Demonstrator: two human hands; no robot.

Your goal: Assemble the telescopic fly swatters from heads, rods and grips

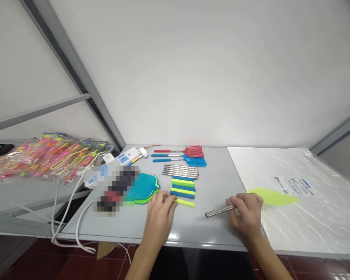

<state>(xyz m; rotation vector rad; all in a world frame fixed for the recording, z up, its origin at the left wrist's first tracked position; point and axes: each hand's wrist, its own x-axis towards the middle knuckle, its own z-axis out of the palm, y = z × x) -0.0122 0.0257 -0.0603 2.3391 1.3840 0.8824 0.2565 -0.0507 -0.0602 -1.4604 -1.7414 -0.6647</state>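
My left hand (160, 213) is closed at the near end of the row of handles, thumb and fingertips on the left end of a yellow-green handle sleeve (187, 203). Just beyond it lie several blue, green and yellow-green handle sleeves (183, 191). In my right hand (247, 213) is a fly swatter's metal rod (217, 212), its bare end pointing left. The yellow-green swatter head (275, 197) sticks out on the other side of that hand, over the white package. Metal rods (181, 171) lie side by side behind the sleeves.
Red (194, 151) and blue (196, 160) fly swatters lie at the back. Loose blue and green swatter heads (144, 186) are stacked left, beside a blurred patch. A power strip (128, 156) with white cables and bagged colourful items (55, 157) are farther left. A white wrapped package (309, 217) covers the right side.
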